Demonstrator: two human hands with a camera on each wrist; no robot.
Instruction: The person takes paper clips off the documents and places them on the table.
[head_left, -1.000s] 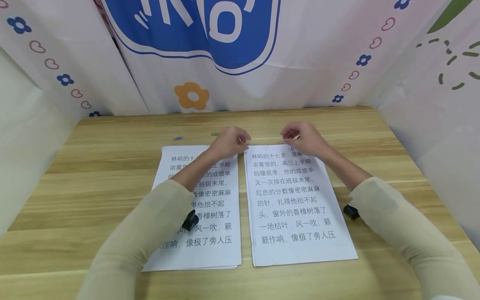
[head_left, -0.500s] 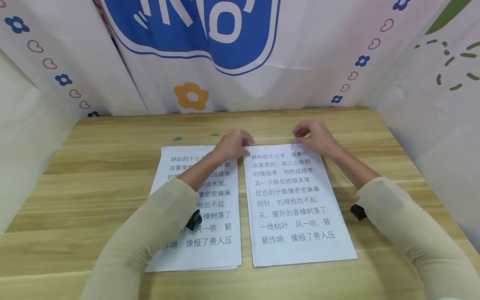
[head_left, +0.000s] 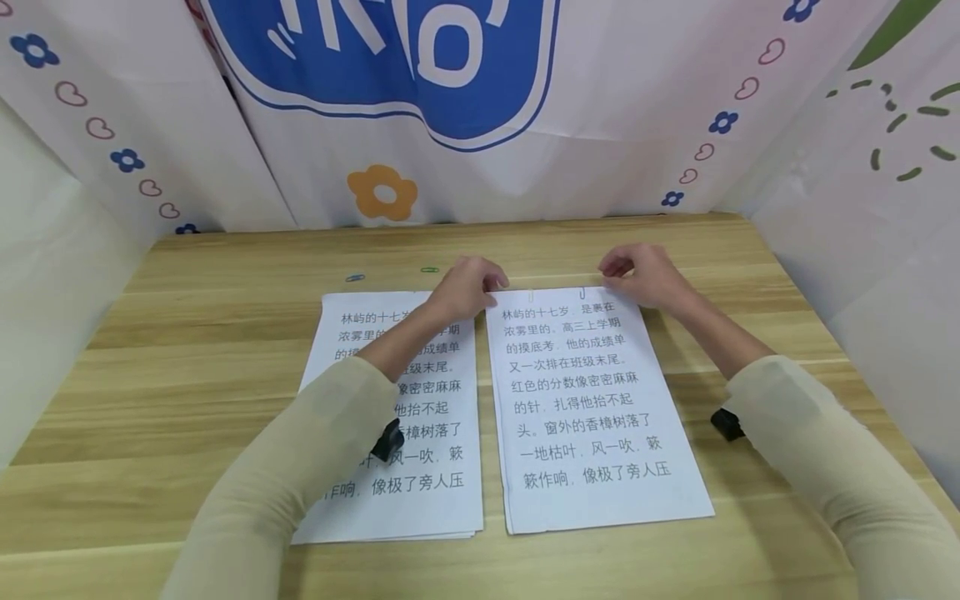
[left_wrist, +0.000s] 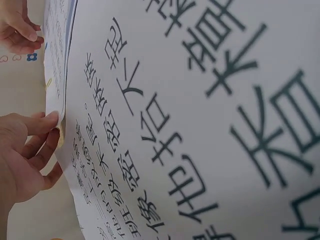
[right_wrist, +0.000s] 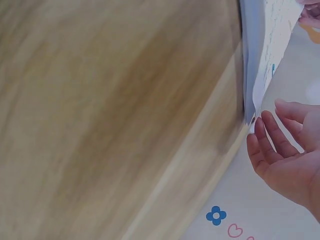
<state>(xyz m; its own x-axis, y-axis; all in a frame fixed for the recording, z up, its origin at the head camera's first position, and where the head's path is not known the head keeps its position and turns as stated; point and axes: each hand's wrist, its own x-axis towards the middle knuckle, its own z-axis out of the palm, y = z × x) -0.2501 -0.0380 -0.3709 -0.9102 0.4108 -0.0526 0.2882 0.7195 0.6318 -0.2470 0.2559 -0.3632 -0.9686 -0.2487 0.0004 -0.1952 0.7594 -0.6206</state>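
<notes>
Head view: we see two stacks of printed sheets on the wood counter [head_left: 112,417]. The right stack [head_left: 577,400] is the one both hands are at; the left stack [head_left: 435,442] lies just beside it, at its 9 o'clock. The left hand [head_left: 463,287] is at the right stack's 11 o'clock corner, thumb at the edge. The right hand [head_left: 647,273] is by its 1 o'clock corner, fingers bent, thumb apart from them. Two clips sit on its 12 o'clock edge: a yellow clip [head_left: 531,296] and, toward 1, a dark clip [head_left: 582,293]. Two more lie loose past the left stack: blue clip [head_left: 355,277] at its 11, green clip [head_left: 430,269] at about its 12. At 12 o'clock we get a white backdrop [head_left: 622,125] with an orange flower [head_left: 363,182].

Left wrist view: the left stack fills centre to 3 o'clock, and the right stack is a thin strip near 10. At 9 o'clock the left hand has its thumb touching the right stack's corner, fingers bent beside it; we can't tell whether they pinch it. The right hand shows at 10.

Right wrist view: counter from 6 to 11, right stack nearly edge-on at 2. The right hand is at 4, fingers spread, tips right by the stack's corner; we can't tell if they touch.
</notes>
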